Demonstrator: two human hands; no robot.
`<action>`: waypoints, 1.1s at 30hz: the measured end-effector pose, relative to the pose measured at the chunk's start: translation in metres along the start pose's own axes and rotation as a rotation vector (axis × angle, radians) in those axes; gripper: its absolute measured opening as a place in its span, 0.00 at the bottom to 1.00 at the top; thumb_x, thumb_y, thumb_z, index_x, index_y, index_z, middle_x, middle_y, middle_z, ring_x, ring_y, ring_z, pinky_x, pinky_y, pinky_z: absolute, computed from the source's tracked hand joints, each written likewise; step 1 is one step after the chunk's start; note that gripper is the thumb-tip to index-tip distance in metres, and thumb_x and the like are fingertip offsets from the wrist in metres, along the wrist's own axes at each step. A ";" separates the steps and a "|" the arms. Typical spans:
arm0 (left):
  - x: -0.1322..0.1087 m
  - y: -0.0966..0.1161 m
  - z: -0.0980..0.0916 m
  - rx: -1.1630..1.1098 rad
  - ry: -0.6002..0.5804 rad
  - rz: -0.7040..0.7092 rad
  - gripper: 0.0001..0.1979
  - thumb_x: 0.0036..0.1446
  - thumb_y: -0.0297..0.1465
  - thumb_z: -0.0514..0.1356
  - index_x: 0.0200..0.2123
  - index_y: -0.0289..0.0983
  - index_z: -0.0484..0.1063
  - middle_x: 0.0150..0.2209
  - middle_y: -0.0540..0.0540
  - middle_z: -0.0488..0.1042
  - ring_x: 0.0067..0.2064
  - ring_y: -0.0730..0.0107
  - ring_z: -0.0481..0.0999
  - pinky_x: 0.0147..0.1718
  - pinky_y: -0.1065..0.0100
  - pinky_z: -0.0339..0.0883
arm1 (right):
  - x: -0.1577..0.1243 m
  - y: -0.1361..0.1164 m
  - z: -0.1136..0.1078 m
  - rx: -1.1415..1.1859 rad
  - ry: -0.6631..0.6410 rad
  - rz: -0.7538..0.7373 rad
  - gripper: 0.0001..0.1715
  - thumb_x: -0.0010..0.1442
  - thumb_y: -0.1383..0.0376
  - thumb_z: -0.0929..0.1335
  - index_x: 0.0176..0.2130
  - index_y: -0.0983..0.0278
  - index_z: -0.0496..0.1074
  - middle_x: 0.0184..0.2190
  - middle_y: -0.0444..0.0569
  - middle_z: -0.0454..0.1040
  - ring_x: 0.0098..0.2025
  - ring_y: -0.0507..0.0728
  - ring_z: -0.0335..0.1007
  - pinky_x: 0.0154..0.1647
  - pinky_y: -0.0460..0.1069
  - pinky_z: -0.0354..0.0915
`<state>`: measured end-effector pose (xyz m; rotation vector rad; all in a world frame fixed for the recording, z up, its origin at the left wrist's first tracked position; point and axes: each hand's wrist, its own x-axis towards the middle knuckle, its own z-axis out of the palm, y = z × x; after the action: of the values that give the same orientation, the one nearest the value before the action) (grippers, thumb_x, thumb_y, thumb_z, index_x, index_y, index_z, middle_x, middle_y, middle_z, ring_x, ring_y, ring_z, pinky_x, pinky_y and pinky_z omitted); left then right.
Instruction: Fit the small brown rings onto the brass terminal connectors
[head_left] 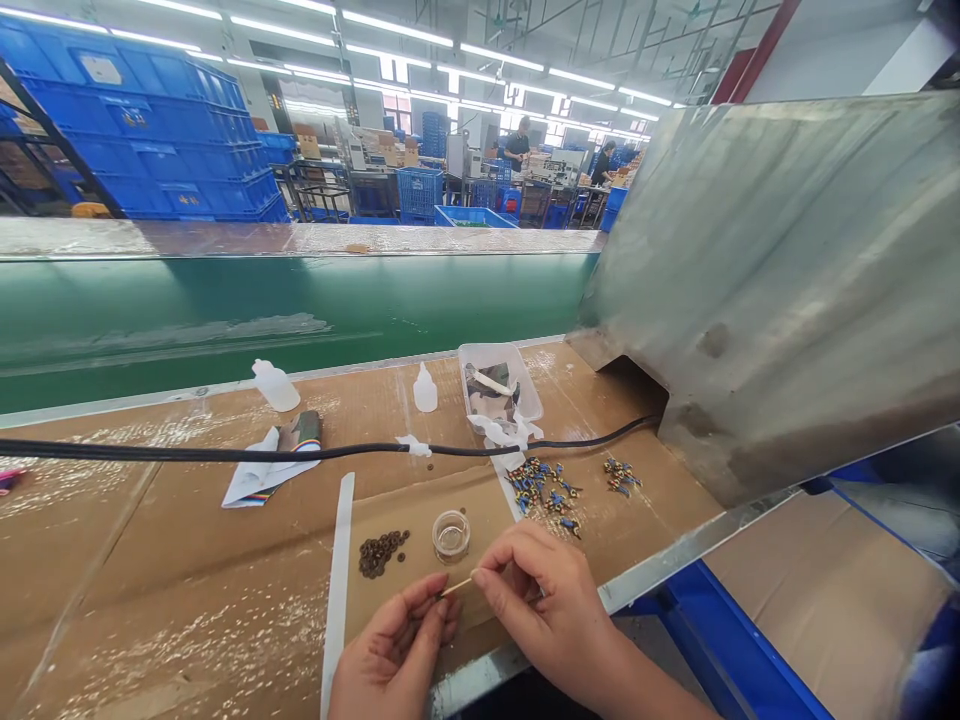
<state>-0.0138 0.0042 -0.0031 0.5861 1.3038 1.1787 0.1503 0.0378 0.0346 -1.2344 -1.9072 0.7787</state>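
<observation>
Beyond the bench (172, 610) runs a green conveyor belt (225, 320). On the bench sit a plastic tray (480, 385), a heap of small blue parts (541, 490), a little glass jar (451, 536) and a pile of dark rings (381, 552). Just below the jar, my right hand (544, 610) pinches a thin wooden stick (457, 586) with narrow fingers; my left hand (391, 650) closes on the stick's other end.
</observation>
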 end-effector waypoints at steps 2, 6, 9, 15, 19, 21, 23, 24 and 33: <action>0.000 -0.001 -0.001 -0.003 -0.007 0.001 0.17 0.38 0.39 0.71 0.34 0.39 0.81 0.33 0.43 0.82 0.36 0.62 0.80 0.39 0.67 0.73 | 0.000 0.000 0.001 0.003 0.000 0.000 0.07 0.61 0.65 0.66 0.31 0.62 0.71 0.27 0.44 0.70 0.26 0.50 0.64 0.24 0.44 0.58; 0.000 -0.002 -0.003 -0.003 -0.015 0.013 0.16 0.39 0.38 0.71 0.34 0.39 0.81 0.33 0.44 0.82 0.34 0.65 0.80 0.38 0.69 0.72 | 0.000 0.001 0.003 0.001 0.009 -0.016 0.06 0.61 0.66 0.66 0.31 0.62 0.71 0.27 0.44 0.70 0.27 0.50 0.64 0.25 0.43 0.58; 0.000 -0.002 -0.003 -0.005 -0.020 0.016 0.16 0.40 0.38 0.71 0.34 0.39 0.80 0.33 0.44 0.82 0.35 0.65 0.80 0.39 0.69 0.72 | 0.000 0.000 0.003 -0.002 0.013 -0.024 0.06 0.61 0.66 0.66 0.31 0.61 0.71 0.27 0.44 0.70 0.27 0.50 0.65 0.26 0.43 0.58; 0.000 0.000 -0.001 0.016 -0.020 -0.003 0.17 0.39 0.39 0.71 0.34 0.38 0.80 0.32 0.44 0.82 0.35 0.64 0.80 0.39 0.68 0.73 | 0.000 -0.002 0.001 -0.023 -0.003 -0.047 0.06 0.61 0.66 0.66 0.31 0.62 0.71 0.27 0.44 0.70 0.28 0.50 0.65 0.27 0.44 0.59; 0.001 -0.002 -0.002 0.014 -0.019 -0.012 0.17 0.39 0.39 0.70 0.35 0.39 0.80 0.33 0.44 0.82 0.37 0.63 0.80 0.40 0.68 0.72 | 0.000 -0.002 -0.002 -0.009 -0.002 -0.033 0.06 0.61 0.66 0.66 0.31 0.62 0.71 0.28 0.45 0.70 0.28 0.50 0.65 0.27 0.44 0.59; 0.002 -0.003 -0.003 0.011 -0.021 -0.020 0.17 0.39 0.39 0.70 0.35 0.39 0.80 0.34 0.45 0.82 0.38 0.63 0.80 0.41 0.68 0.72 | 0.000 -0.003 -0.003 -0.010 -0.006 -0.030 0.07 0.61 0.66 0.66 0.31 0.62 0.71 0.28 0.45 0.71 0.28 0.50 0.65 0.27 0.44 0.59; 0.002 -0.004 -0.004 0.011 -0.024 -0.018 0.17 0.40 0.39 0.70 0.35 0.39 0.80 0.34 0.45 0.82 0.38 0.64 0.80 0.40 0.69 0.72 | 0.000 -0.003 -0.003 -0.014 -0.003 -0.031 0.06 0.61 0.66 0.66 0.31 0.63 0.71 0.28 0.45 0.70 0.28 0.50 0.65 0.27 0.43 0.59; 0.002 -0.005 -0.005 0.012 -0.025 -0.015 0.17 0.40 0.39 0.70 0.35 0.39 0.80 0.34 0.45 0.82 0.37 0.64 0.80 0.40 0.69 0.72 | 0.000 -0.003 -0.003 -0.016 -0.001 -0.033 0.06 0.61 0.66 0.66 0.31 0.63 0.71 0.28 0.44 0.70 0.28 0.50 0.65 0.27 0.43 0.58; 0.001 -0.005 -0.006 0.026 -0.041 -0.007 0.17 0.41 0.39 0.70 0.36 0.38 0.79 0.34 0.44 0.82 0.36 0.65 0.80 0.41 0.68 0.72 | 0.000 -0.001 0.001 -0.014 -0.016 -0.041 0.05 0.61 0.67 0.66 0.31 0.63 0.71 0.28 0.44 0.70 0.28 0.50 0.64 0.27 0.43 0.58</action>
<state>-0.0183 0.0018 -0.0095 0.6211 1.2873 1.1400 0.1492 0.0377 0.0352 -1.1967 -1.9478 0.7569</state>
